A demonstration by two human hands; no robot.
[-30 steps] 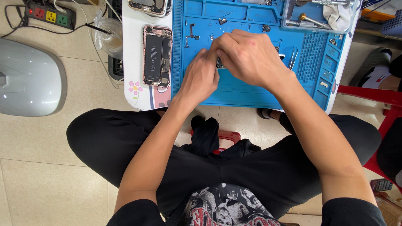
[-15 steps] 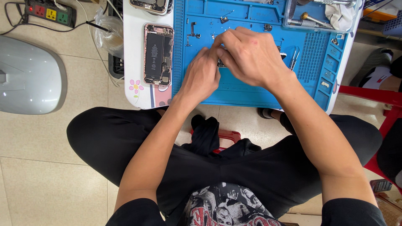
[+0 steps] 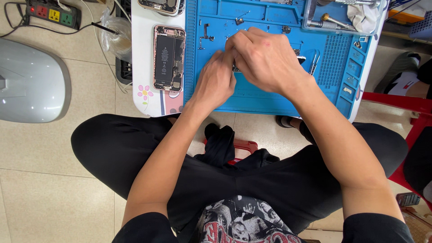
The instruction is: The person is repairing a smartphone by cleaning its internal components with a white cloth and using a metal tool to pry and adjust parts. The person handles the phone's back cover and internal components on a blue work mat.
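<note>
Both hands meet over the middle of a blue work mat (image 3: pixel 270 96) that covers most of a small white table (image 3: pixel 141 67). The left hand (image 3: pixel 216 83) and the right hand (image 3: pixel 265 60) are curled together, fingertips touching, around a small dark part (image 3: pixel 236 69) that lies on or just above the mat. Only a sliver of this part shows between the fingers; its shape cannot be told. Whether the fingers pinch it or merely rest on it cannot be told either, because the right hand covers the contact.

An opened phone (image 3: pixel 168 57) lies face up on the table just left of the mat, with its dark battery and internal parts exposed. A second opened phone (image 3: pixel 161 5) lies at the table's far edge. Tweezers (image 3: pixel 314 62) lie on the mat just beside the right hand. A clear tray (image 3: pixel 344 15) at the far right corner holds a screwdriver (image 3: pixel 330 19) and a white cloth (image 3: pixel 363 15). A power strip (image 3: pixel 53 13) lies on the tiled floor to the left.
</note>
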